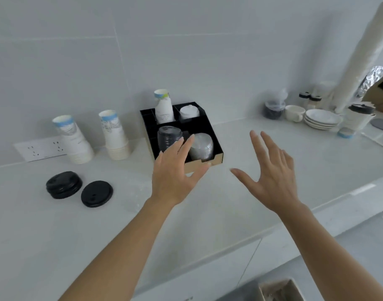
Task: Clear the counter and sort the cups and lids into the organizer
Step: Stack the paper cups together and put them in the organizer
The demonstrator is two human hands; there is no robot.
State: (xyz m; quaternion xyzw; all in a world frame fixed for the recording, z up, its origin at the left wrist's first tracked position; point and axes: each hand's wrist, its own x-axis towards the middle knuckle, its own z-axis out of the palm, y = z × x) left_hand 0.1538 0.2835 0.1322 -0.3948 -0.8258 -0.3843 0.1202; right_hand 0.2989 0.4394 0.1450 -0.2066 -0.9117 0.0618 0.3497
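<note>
A black organizer (216, 140) with a tan front stands on the white counter near the wall. It holds an upside-down stack of paper cups (163, 109), white lids (188, 112), black lids (169, 136) and clear lids (201, 146). My left hand (175, 172) hovers open at its front edge, fingers spread over the front compartments. My right hand (271, 170) is open too, just right of the organizer, holding nothing. Two upside-down cup stacks (74, 140) (115, 135) stand to the left. A pile of black lids (63, 184) and a single black lid (96, 194) lie at front left.
A wall socket strip (41, 148) sits behind the left cups. At back right are a dark jar (273, 110), a white mug (294, 112), stacked saucers (322, 119), a lidded cup (357, 118) and a tall white pipe (360, 53). The counter edge runs across the lower right.
</note>
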